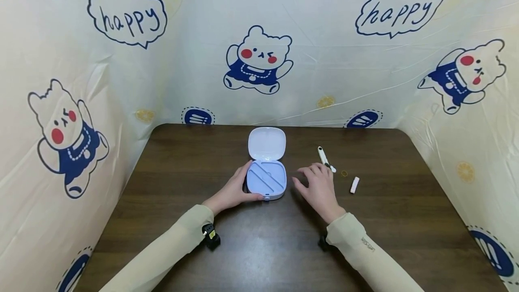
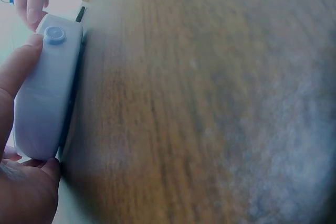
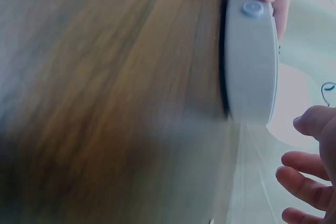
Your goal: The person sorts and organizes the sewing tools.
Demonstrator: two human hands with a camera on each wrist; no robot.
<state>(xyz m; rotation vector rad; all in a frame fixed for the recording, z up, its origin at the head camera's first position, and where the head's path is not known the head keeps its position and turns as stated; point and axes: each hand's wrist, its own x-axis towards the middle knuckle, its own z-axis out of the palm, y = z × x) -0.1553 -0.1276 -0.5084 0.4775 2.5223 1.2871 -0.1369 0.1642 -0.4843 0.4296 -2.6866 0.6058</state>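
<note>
A light blue case (image 1: 266, 178) lies on the table with its lid (image 1: 266, 142) raised behind it. Its inside is split by slanted dividers, and a round button shows on its front in both wrist views. My left hand (image 1: 232, 193) grips the case from the left, thumb at the front and fingers along the side. To the right of the case, my right hand (image 1: 319, 188) hovers with spread, loosely bent fingers and holds nothing. Just beyond that hand lies a slim white tool (image 1: 322, 155) with a dark part, partly hidden by the fingers.
A small yellow ring (image 1: 344, 173) and a short white stick-shaped piece (image 1: 354, 185) lie right of my right hand. The dark wooden table (image 1: 194, 157) has a printed curtain (image 1: 324, 57) around its back and sides.
</note>
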